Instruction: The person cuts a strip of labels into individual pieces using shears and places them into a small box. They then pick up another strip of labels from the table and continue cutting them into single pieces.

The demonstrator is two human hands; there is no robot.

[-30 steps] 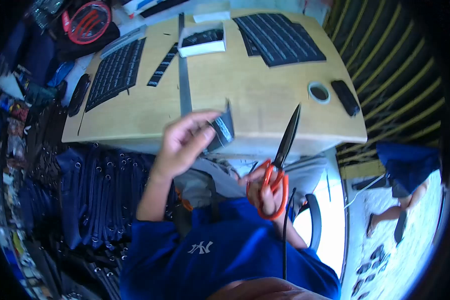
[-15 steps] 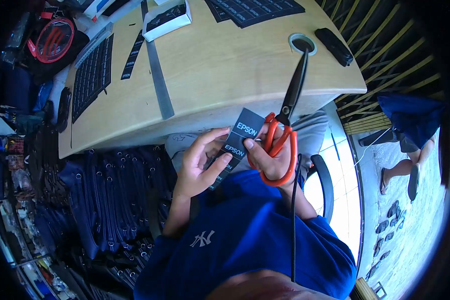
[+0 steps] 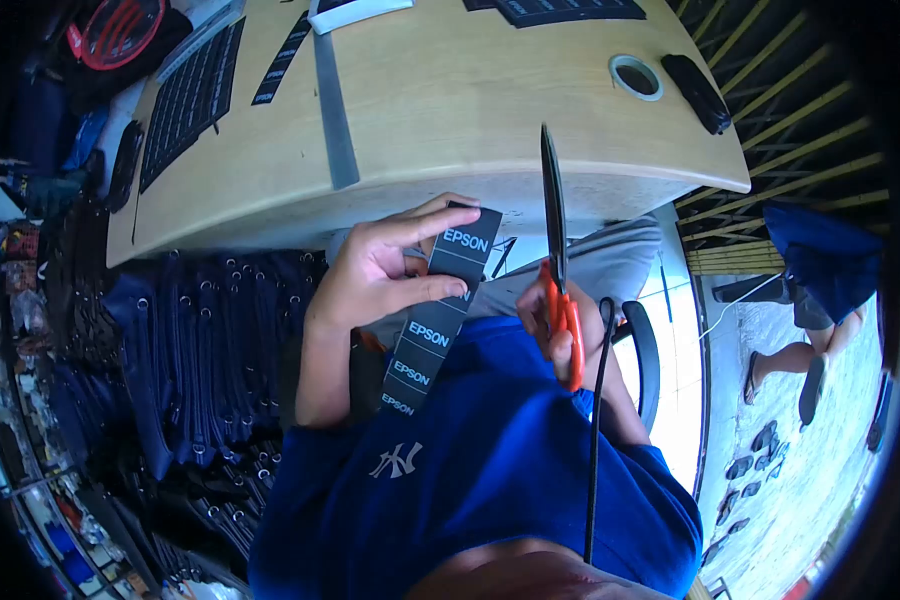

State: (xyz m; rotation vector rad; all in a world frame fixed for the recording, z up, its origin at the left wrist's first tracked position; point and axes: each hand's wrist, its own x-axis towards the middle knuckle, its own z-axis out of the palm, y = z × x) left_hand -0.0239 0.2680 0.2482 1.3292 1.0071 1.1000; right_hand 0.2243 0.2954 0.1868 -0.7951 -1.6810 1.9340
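Note:
My left hand point(image 3: 365, 272) pinches a black strip of EPSON labels point(image 3: 428, 335) between thumb and fingers near its upper end. The strip slants down in front of my blue shirt, with several printed labels divided by thin lines. My right hand point(image 3: 587, 322) grips the orange handles of a pair of scissors point(image 3: 554, 215). Their dark blades point up toward the table edge, look closed, and stand apart from the strip. Between strip and blades shows a thin dark sliver point(image 3: 505, 257) that I cannot make out.
On the wooden table point(image 3: 450, 110) lie label sheets point(image 3: 192, 105), another label strip point(image 3: 282, 60), a metal ruler point(image 3: 335, 120), a tape roll point(image 3: 636, 77) and a black case point(image 3: 697, 93). Dark blue straps point(image 3: 210, 350) hang at left. A person's leg point(image 3: 785, 365) shows at right.
My right hand and the scissors have moved away from the strip, and the blades have turned more upright. My left hand has shifted left and now holds the strip nearer its top.

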